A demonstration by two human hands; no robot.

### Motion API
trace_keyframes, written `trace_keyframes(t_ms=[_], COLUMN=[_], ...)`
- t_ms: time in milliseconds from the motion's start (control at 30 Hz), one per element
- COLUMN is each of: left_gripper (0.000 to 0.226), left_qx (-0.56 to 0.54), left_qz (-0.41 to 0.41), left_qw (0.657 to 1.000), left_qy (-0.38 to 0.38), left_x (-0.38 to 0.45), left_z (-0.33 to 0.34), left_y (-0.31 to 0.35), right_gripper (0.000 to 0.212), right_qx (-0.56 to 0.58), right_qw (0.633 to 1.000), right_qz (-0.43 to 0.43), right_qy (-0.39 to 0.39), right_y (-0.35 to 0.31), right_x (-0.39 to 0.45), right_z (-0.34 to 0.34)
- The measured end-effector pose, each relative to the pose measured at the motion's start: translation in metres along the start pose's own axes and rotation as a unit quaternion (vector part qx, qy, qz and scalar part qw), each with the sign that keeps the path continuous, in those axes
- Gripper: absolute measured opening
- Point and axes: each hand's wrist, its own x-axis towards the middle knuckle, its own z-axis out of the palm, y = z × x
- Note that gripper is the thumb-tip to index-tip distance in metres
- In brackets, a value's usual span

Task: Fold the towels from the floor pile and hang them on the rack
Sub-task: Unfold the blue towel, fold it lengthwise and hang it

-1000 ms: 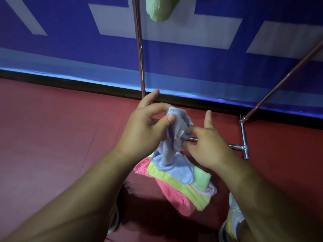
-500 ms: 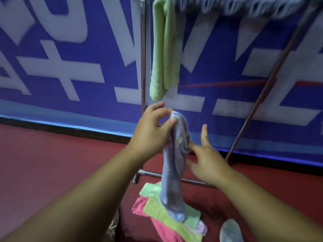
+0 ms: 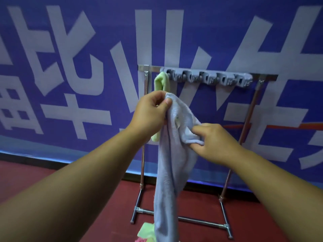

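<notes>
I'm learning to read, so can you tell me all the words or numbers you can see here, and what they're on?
Blue banner: huge white characters, cropped by the frame and blurred; only one that looks like "比" can be made out, not surely.
Blue towel: a small white tag, too small to read.
Rack: no writing visible.

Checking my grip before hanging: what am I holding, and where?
The blue towel: left hand pinches its top edge, right hand grips a bunched fold lower down.
</notes>
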Motion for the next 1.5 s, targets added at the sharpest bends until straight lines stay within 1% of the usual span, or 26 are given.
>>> trace_keyframes(t_ms=[67,133,200,233,300,367,433,500,533,600,700,767,800,867,900,967,1033,1067,1133,1167,1233,1267,1333,1400,1433,1500], left_gripper=[0.018,0.019,0.018,0.017,0.016,0.016,0.015,0.014,0.014,0.014,0.014,0.015,0.016,0.017,0.017,0.017,0.018,0.018,0.018,0.018,0.019,0.019,0.019,0.020,0.020,0.019], left_qx=[-0.001,0.009,0.014,0.020,0.036,0.050,0.064,0.072,0.075,0.081,0.071,0.058,0.050,0.036,0.036,0.036,0.026,0.026,0.024,0.020,0.016,0.015,0.011,0.006,0.010,0.023], left_qz=[0.005,0.009,0.007,0.006,0.006,0.010,0.011,0.013,0.013,0.009,-0.016,-0.037,-0.047,-0.061,-0.062,-0.058,-0.057,-0.058,-0.058,-0.059,-0.061,-0.063,-0.070,-0.075,-0.075,-0.070], left_qw=[1.000,1.000,1.000,1.000,0.999,0.999,0.998,0.997,0.997,0.997,0.997,0.997,0.997,0.996,0.996,0.996,0.996,0.996,0.997,0.997,0.997,0.996,0.996,0.995,0.994,0.994], left_qy=[0.015,0.017,0.009,0.005,-0.001,0.001,0.012,0.017,0.019,0.018,0.024,0.037,0.043,0.050,0.052,0.055,0.058,0.057,0.051,0.050,0.052,0.052,0.058,0.068,0.074,0.078], left_x=[0.006,0.011,0.015,0.017,0.021,0.024,0.026,0.028,0.028,0.029,0.031,0.032,0.033,0.034,0.035,0.036,0.038,0.038,0.039,0.039,0.038,0.038,0.039,0.040,0.041,0.042], left_z=[-0.006,-0.010,-0.014,-0.015,-0.017,-0.018,-0.020,-0.020,-0.020,-0.021,-0.024,-0.026,-0.028,-0.029,-0.028,-0.027,-0.027,-0.027,-0.026,-0.026,-0.027,-0.028,-0.030,-0.033,-0.034,-0.036], left_y=[0.007,0.012,0.018,0.020,0.023,0.024,0.025,0.024,0.023,0.021,0.014,0.011,0.010,0.010,0.010,0.013,0.014,0.015,0.017,0.017,0.020,0.021,0.022,0.023,0.022,0.022], right_gripper=[0.035,0.038,0.039,0.039,0.038,0.035,0.030,0.026,0.024,0.020,0.021,0.018,0.015,0.011,0.012,0.011,0.012,0.016,0.012,0.012,0.021,0.019,0.011,0.010,0.012,0.018], right_qx=[-0.011,-0.031,-0.019,-0.006,-0.002,-0.029,-0.052,-0.051,-0.045,-0.036,0.019,0.080,0.121,0.190,0.204,0.203,0.204,0.227,0.298,0.307,0.254,0.201,0.078,-0.012,-0.036,-0.064], right_qw=[1.000,0.996,0.993,0.993,0.994,0.995,0.995,0.996,0.996,0.994,0.989,0.984,0.983,0.979,0.978,0.979,0.978,0.973,0.954,0.951,0.967,0.979,0.994,0.995,0.994,0.996], right_qz=[-0.006,-0.015,-0.014,-0.009,-0.010,-0.017,-0.034,-0.060,-0.074,-0.097,-0.106,-0.095,-0.075,-0.029,-0.016,-0.020,-0.037,-0.034,-0.014,-0.012,-0.030,-0.044,-0.071,-0.089,-0.089,-0.054], right_qy=[-0.019,-0.077,-0.118,-0.120,-0.106,-0.092,-0.072,-0.053,-0.038,0.017,0.105,0.128,0.117,0.071,0.049,0.020,0.016,0.017,0.020,0.016,0.005,0.001,0.020,0.047,0.047,0.023], right_y=[-0.008,-0.012,-0.012,-0.011,-0.012,-0.014,-0.015,-0.015,-0.014,-0.013,-0.024,-0.035,-0.039,-0.043,-0.043,-0.044,-0.045,-0.046,-0.047,-0.048,-0.047,-0.046,-0.047,-0.043,-0.041,-0.037], right_x=[0.006,0.010,0.014,0.016,0.019,0.023,0.025,0.025,0.026,0.026,0.025,0.023,0.023,0.024,0.025,0.024,0.024,0.025,0.027,0.028,0.030,0.030,0.030,0.033,0.035,0.038], right_z=[-0.016,-0.027,-0.034,-0.037,-0.043,-0.047,-0.048,-0.047,-0.047,-0.048,-0.060,-0.066,-0.069,-0.073,-0.074,-0.077,-0.081,-0.084,-0.091,-0.094,-0.100,-0.104,-0.108,-0.110,-0.111,-0.111])
